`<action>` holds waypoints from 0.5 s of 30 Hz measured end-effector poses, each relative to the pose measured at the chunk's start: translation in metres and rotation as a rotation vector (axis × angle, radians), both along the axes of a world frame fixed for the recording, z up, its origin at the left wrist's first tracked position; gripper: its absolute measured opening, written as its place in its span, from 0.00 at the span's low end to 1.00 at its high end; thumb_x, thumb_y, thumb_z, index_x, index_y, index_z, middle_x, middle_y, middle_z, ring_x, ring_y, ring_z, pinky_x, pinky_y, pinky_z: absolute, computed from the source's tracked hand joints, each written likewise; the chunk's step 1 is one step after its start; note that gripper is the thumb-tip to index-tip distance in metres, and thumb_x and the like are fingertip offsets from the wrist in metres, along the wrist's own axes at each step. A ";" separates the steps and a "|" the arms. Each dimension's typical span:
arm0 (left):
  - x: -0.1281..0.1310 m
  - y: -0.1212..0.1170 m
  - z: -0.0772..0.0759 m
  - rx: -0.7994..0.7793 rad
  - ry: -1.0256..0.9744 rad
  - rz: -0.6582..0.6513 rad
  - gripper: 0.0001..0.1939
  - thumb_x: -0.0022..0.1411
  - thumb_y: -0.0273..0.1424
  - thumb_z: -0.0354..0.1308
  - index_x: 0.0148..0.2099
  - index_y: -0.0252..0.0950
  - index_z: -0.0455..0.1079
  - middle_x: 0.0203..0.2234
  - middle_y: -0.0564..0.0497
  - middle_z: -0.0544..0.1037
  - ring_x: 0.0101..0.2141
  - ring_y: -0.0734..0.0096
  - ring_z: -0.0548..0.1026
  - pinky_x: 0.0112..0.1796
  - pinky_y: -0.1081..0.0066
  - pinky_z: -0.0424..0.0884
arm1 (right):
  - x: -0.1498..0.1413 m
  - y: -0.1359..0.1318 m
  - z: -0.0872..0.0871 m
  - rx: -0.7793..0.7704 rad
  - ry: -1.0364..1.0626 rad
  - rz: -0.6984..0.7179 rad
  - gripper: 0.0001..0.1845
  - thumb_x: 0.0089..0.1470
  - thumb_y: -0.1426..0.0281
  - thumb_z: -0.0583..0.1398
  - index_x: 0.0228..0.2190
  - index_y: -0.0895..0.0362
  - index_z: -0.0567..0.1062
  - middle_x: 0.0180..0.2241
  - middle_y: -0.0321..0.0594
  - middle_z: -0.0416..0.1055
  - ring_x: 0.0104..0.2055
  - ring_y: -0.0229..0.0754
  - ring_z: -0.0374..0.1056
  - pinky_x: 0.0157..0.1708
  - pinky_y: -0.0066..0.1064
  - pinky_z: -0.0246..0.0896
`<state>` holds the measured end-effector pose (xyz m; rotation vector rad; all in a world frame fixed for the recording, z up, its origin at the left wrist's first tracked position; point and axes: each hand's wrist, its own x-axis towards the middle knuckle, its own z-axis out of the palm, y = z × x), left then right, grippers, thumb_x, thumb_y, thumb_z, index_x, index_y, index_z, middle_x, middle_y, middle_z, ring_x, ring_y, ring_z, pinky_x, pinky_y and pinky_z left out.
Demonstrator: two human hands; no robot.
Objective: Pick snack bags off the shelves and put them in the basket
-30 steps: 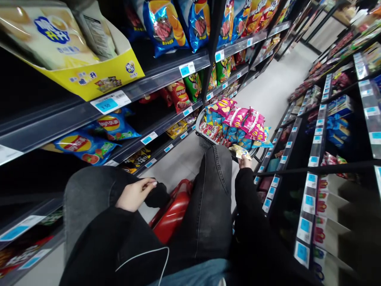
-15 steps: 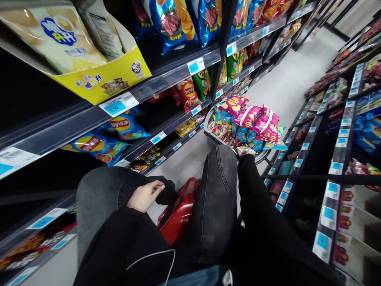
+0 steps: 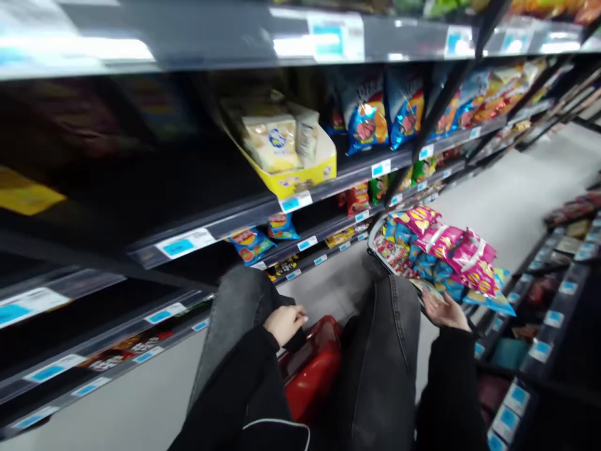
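Blue chip bags on lower shelf. L hand by L knee, fingers loosely curled; can't tell if grip's fully closed. Yellow box w/ cream packs on upper shelf. Basket next. Cream bag at its near edge; R hand at/beside it, grip apart, contact unclear. Pink bags atop basket pile.

Plastic-looking pale packet; glossy, crinkled pink bags; smooth, shiny red object; matt denim trousers
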<state>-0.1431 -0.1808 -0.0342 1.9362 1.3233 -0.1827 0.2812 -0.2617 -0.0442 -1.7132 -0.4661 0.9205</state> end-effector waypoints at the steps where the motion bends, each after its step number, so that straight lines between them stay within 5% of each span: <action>1: -0.001 0.000 0.000 -0.007 0.012 -0.006 0.12 0.57 0.33 0.50 0.39 0.38 0.73 0.35 0.48 0.79 0.37 0.63 0.76 0.36 0.69 0.67 | -0.005 0.013 0.010 0.025 0.049 0.030 0.13 0.45 0.59 0.52 0.20 0.52 0.71 0.26 0.50 0.72 0.31 0.50 0.72 0.34 0.47 0.68; 3: -0.002 0.000 0.001 -0.019 0.025 -0.019 0.12 0.57 0.32 0.50 0.40 0.37 0.72 0.35 0.48 0.79 0.37 0.63 0.76 0.37 0.69 0.67 | -0.025 0.038 0.040 0.113 0.082 0.037 0.12 0.44 0.57 0.53 0.21 0.51 0.70 0.25 0.46 0.71 0.27 0.49 0.71 0.32 0.47 0.69; 6: -0.004 -0.002 0.000 -0.018 0.013 -0.037 0.13 0.56 0.32 0.50 0.40 0.36 0.72 0.35 0.46 0.80 0.38 0.61 0.76 0.38 0.68 0.67 | -0.077 0.083 0.110 0.303 -0.046 0.137 0.09 0.44 0.59 0.58 0.27 0.50 0.71 0.28 0.45 0.72 0.27 0.47 0.70 0.32 0.44 0.69; 11: -0.007 -0.005 -0.014 0.007 -0.057 0.026 0.13 0.52 0.32 0.53 0.39 0.36 0.73 0.31 0.45 0.79 0.37 0.57 0.76 0.38 0.64 0.67 | -0.184 0.198 0.226 0.536 -0.602 0.760 0.13 0.46 0.63 0.61 0.35 0.56 0.72 0.34 0.43 0.73 0.34 0.44 0.70 0.39 0.42 0.66; 15: -0.013 -0.011 -0.020 0.050 -0.151 0.126 0.10 0.49 0.33 0.56 0.34 0.38 0.74 0.26 0.45 0.78 0.35 0.58 0.75 0.37 0.64 0.67 | -0.253 0.295 0.258 0.535 -1.060 0.897 0.17 0.40 0.76 0.62 0.37 0.59 0.73 0.39 0.46 0.73 0.39 0.45 0.69 0.48 0.41 0.61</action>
